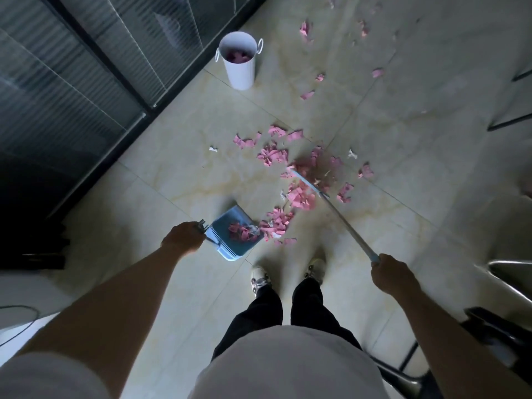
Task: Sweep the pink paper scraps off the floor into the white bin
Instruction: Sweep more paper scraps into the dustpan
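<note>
- The left hand is closed round the grey handle of the blue dustpan, holding its open lip on the floor and turned toward the heap, so whatever gets pushed that way slides straight in.
- A few pink scraps already lie in the pan; more sit right at its lip.
- The right hand is wrapped tight round the top of the broom, whose long shaft slants away from the person toward the far side of the heap. The head is in the thick of the scraps (it is blurred, so I can't tell bristle from paper there). Placed on the far side like that, I'd guess a pull toward the feet would drag the lot to the pan.
- Most scraps lie in a loose band between the broom head and the pan, just ahead of the two white shoes.
- Stragglers are scattered well apart further off, some near the bin and beyond it to the right.
- The bin stands upright by the dark glass wall, well away from the pan, with some pink already showing inside (so it looks like at least one load is done).
- My reckoning: roughly midway, with this heap and the far strays left to gather.
</note>
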